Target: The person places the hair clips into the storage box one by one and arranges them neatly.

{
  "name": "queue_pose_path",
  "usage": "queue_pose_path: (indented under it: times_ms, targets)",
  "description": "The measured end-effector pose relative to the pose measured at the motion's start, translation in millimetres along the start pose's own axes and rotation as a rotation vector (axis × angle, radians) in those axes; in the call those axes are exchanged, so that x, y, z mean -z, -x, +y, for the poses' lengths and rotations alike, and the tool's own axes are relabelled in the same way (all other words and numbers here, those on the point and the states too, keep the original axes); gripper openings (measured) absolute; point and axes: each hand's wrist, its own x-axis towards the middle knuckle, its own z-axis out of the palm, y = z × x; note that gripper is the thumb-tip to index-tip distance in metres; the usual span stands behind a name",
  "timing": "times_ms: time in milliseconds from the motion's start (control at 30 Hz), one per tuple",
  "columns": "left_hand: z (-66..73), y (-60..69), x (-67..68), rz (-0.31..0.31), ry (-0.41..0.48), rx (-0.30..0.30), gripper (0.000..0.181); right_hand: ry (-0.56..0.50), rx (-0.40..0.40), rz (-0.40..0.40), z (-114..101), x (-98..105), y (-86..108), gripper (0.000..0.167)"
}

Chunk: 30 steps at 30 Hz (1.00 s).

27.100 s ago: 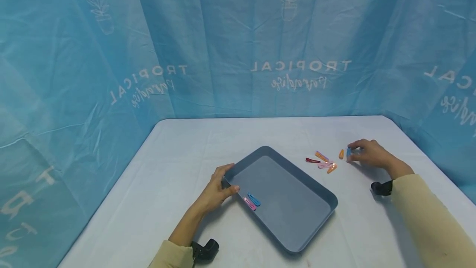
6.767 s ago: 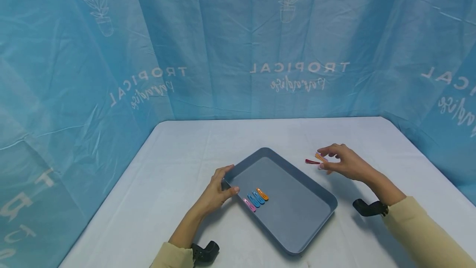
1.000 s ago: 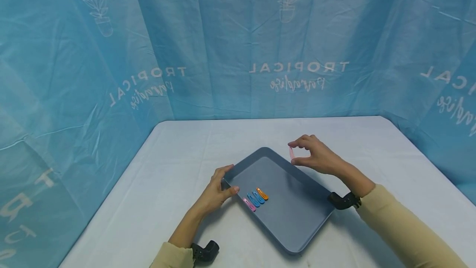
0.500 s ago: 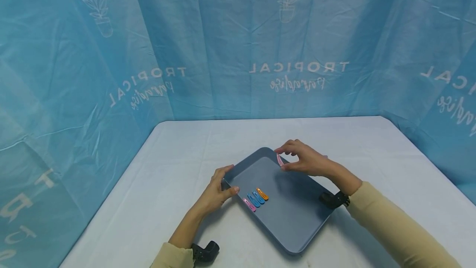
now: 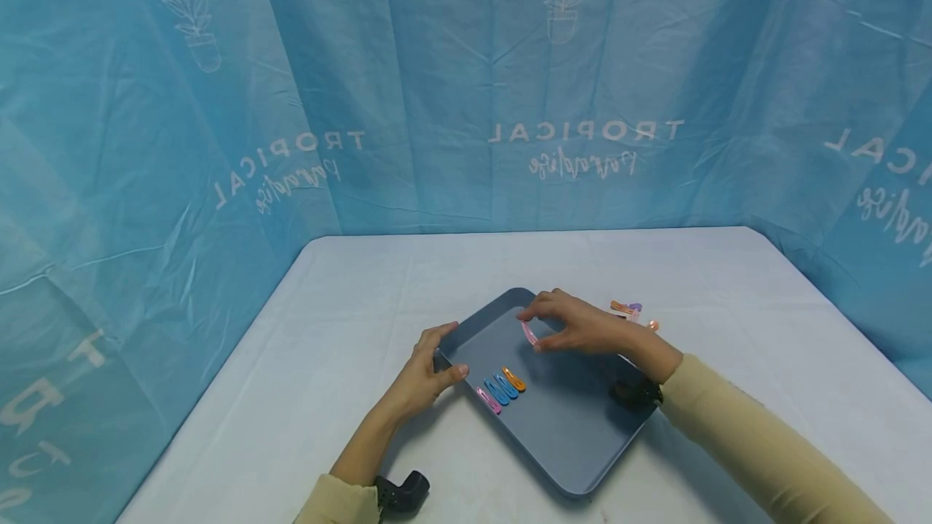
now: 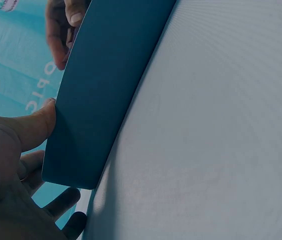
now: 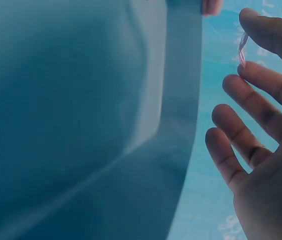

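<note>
My right hand (image 5: 578,326) is over the far part of the grey tray (image 5: 575,435), pinching a pink snap hair clip (image 5: 529,333) end to end between thumb and fingertips. The right wrist view shows this clip (image 7: 242,50) edge-on, the other fingers spread. At the tray's left corner my left hand (image 5: 422,370) holds on, thumb at the rim and fingers round the outside; its thumb (image 6: 38,122) presses the tray wall in the left wrist view. Inside the tray near that thumb lie a pink clip (image 5: 489,400), two blue clips (image 5: 502,387) and an orange clip (image 5: 513,379) in a row.
Several loose hair clips (image 5: 626,308) lie on the white table (image 5: 349,306) beyond the tray, partly hidden by my right wrist. A blue printed curtain (image 5: 437,144) hangs behind and along the sides.
My right hand has carried the pink clip left and down, from beyond the rim to over the tray. Earlier, two blue clips and an orange one joined the row. The left hand has stayed put.
</note>
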Motion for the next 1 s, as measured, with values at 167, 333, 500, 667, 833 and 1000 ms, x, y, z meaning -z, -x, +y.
queue_pose_path:
  times_ms: [167,333,500,667,833,1000]
  targets:
    - [-1.3,-0.8,-0.3,-0.001,-0.007,0.004,0.068,-0.028,0.011,-0.053,0,-8,-3.6,0.048]
    - [-0.1,-0.6,-0.4,0.0,-0.003,0.008,0.069,-0.022,-0.018,-0.092,0,-15,-5.7,0.047]
    - [0.9,-0.6,-0.7,0.006,0.003,0.011,0.069,-0.017,-0.025,-0.13,2,-21,-7.2,0.045]
    - [2.0,-0.8,-0.6,0.006,0.003,0.015,0.069,0.012,-0.03,-0.147,2,-26,-8.5,0.043]
    - [0.9,-1.2,-0.5,0.004,0.001,0.014,0.069,0.042,-0.046,-0.17,2,-30,-8.6,0.044]
    - [1.1,-1.0,-0.1,-0.002,0.0,0.014,0.069,0.078,-0.047,-0.182,5,-33,-7.8,0.044]
